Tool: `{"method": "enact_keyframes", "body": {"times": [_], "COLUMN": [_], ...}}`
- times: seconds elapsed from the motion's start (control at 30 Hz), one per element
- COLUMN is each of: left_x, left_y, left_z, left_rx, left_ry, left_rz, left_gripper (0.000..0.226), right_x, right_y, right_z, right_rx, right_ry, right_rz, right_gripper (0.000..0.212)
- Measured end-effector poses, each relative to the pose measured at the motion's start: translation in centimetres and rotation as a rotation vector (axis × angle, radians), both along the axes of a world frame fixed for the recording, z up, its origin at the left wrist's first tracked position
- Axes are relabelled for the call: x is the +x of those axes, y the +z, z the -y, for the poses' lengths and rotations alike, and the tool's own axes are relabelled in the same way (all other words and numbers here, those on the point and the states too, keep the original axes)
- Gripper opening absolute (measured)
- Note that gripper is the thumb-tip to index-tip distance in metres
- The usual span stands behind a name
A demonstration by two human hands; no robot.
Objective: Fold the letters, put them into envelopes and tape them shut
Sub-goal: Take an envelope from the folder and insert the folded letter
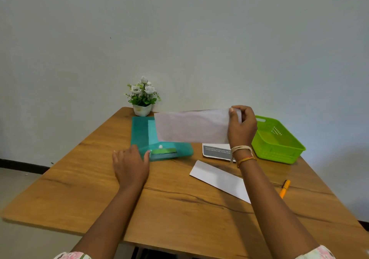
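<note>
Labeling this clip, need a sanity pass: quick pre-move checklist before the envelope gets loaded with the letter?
1. Envelope in hand: ok, right hand pinches its right end and holds it up above the table.
2. Left hand free: ok, fingers relaxed, resting on the table at the edge of the teal folder.
3. Folded letter within reach: ok, lying flat on the table below the right wrist.
4. Envelope flap open: cannot tell.
5. Tape ready: cannot tell, only a green item shows inside the folder.
6. Green basket clear of the work area: ok, off to the right.
</note>
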State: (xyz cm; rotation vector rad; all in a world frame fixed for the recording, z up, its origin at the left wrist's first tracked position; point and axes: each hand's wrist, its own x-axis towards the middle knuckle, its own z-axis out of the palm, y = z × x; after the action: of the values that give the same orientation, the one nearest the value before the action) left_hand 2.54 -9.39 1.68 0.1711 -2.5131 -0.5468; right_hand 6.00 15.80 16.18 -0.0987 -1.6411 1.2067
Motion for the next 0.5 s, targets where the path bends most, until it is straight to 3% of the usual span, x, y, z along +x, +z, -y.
{"method": "enact_keyframes", "body": {"times": [0.1,0.2,0.3,0.37,0.5], "left_x": [-0.1,-0.3,-0.6,-1.1,-1.5], "left_y": [0.0,0.2,-0.2,-0.6,-1.2], "left_z": [0.2,0.2,-0.3,-0.5,-0.3], "left_rx": [0.030,-0.036,-0.192,-0.234,-0.217], "left_ry": [0.112,0.049,-0.255,-0.453,-0.464], "left_rz": [0.044,0.050,0.009,0.091,0.229], "left_gripper": [0.048,0.070,0.060,0.055,0.048], "right_x": [0.2,0.2,0.1,0.1,0.3], "right_y": [-1.2,-2.2,-3.2,-3.8,-5.0], "right_z": [-0.2,-0.3,-0.1,0.4,2.0], "right_rx": [-0.039,-0.080,-0.137,-0.175,-0.149], "right_ry": [-0.027,-0.059,-0.105,-0.144,-0.161], "right_rz": [-0.002,0.009,-0.013,-0.041,-0.055], "right_gripper": [0.005,0.006,0.008,0.010,0.009]}}
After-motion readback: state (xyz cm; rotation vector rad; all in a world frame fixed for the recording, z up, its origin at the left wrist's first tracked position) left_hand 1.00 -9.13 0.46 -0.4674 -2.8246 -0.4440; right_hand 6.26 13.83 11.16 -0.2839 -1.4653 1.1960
